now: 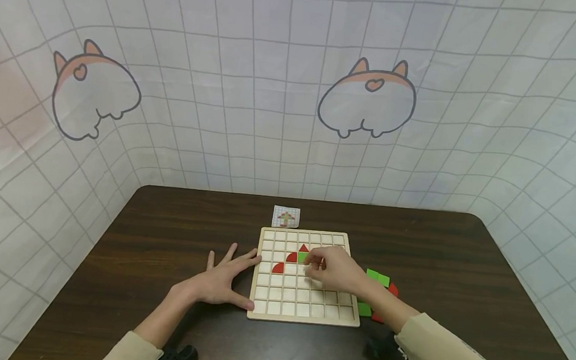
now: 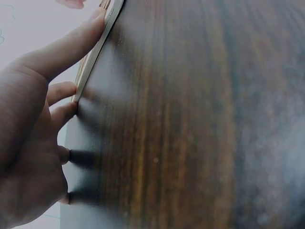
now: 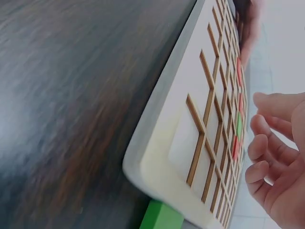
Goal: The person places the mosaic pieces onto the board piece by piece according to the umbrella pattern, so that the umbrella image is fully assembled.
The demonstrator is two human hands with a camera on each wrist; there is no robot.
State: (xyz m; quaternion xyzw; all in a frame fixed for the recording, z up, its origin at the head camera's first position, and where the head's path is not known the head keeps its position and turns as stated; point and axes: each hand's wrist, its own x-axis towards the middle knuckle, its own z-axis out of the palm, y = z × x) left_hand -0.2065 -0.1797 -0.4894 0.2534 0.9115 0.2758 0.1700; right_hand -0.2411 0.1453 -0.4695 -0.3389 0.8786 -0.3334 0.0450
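A pale wooden grid board [image 1: 289, 309] lies on the table. Its cells hold a red triangle [image 1: 304, 248], a green square [image 1: 302, 257] and two red quarter-circle pieces, one of them a lower-left quarter circle [image 1: 278, 268]. My left hand [image 1: 217, 281] spreads its fingers against the board's left edge, thumb at the lower corner; the left wrist view shows the thumb [image 2: 71, 50] touching the rim. Above the board, beside the green square, hovers my right hand [image 1: 335, 269]. Its fingers are loosely bent, and no piece shows between them in the right wrist view.
A small printed pattern card [image 1: 286, 217] lies behind the board. To the board's right are several green pieces [image 1: 378, 277] and red pieces [image 1: 393, 290], partly covered by the right forearm. A dark wooden table [image 1: 187, 217] carries everything, with a patterned cloth [image 1: 250, 142] behind it.
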